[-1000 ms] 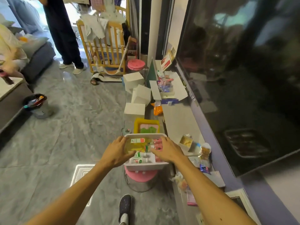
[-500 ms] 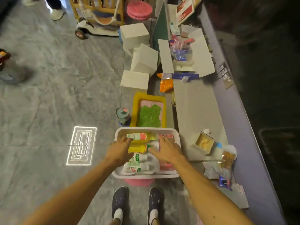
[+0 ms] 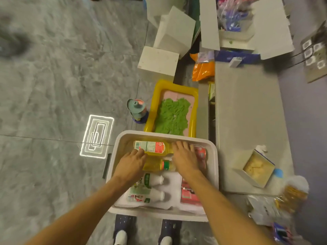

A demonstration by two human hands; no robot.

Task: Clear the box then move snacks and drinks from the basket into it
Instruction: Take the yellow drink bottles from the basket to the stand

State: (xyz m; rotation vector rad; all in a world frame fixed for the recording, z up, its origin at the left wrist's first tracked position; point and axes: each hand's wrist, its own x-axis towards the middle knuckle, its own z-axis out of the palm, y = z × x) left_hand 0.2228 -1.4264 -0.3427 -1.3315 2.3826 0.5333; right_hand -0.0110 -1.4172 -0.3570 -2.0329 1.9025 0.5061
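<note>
over the white basket (image 3: 164,134), which sits low in front of the person's feet, both hands are down among the drinks. the left hand (image 3: 131,165) lies across the lower yellow bottle (image 3: 155,165) with its fingertips at the labelled yellow bottle (image 3: 152,147); whether it grips either one cannot be told. the right hand (image 3: 185,158) rests with straight fingers over that labelled bottle's neck end and the red can (image 3: 200,152) beside it, holding nothing.

the task looks barely begun. the basket is full: both yellow bottles, two white milk bottles (image 3: 152,180) and red packets (image 3: 190,195) all lie inside it. the open cardboard box (image 3: 210,27), well apart at the far end of the grey ledge (image 3: 244,112), has plastic bags (image 3: 230,15) in it, so clearing it seems not yet done, and every snack and drink is left to move.

compared with half a second ago, the hands sit in nearly the same places on the same bottles and nothing has left the basket. the view has tipped further down and closer; a second ago it looked out across the room.
</note>
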